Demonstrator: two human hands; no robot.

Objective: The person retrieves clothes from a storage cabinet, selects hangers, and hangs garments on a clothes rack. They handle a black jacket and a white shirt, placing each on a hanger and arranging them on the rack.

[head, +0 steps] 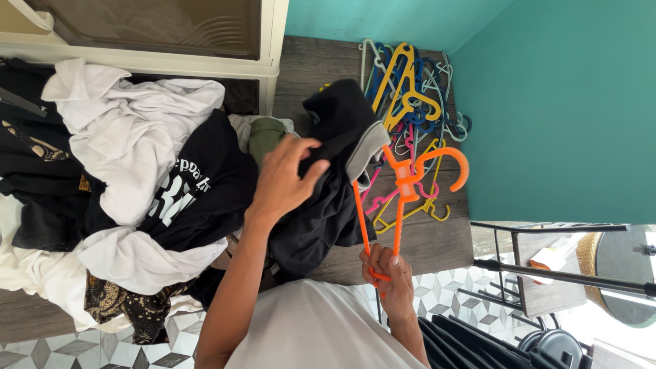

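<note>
Heaped at the far left, a pile of crumpled white and black cotton clothes [130, 171] is spilling over the grey wood-plank table [437, 246] — its lower edge is hanging past the table rim toward the floor, and in my judgement any tug on a neighbouring piece could drag part of it off.

The left hand [283, 181] is gripping the black fabric garment with a grey neckband [328, 178], thumb and fingers closed on a fold near the collar. The garment is lying on the table between the pile and the loose hangers, one shoulder already over the bright orange plastic clothes hanger [403, 191]. The right hand [388, 270] is holding that hanger by its lower end, fingers curled tight around the thin bars. Risk noted: the grip is far from the hook, so the hanger may be twisting under the garment's weight, and the far shoulder could be slipping off the arm.

Beyond, a tangle of blue, yellow, pink and white plastic hangers [417, 96] is lying against the teal painted wall [560, 102] — the orange hook is sitting just beside it and could be snagging there.

The floor is showing grey-and-white patterned tiles [451, 290]; a black metal rail rack [560, 273] is standing at the right.
</note>
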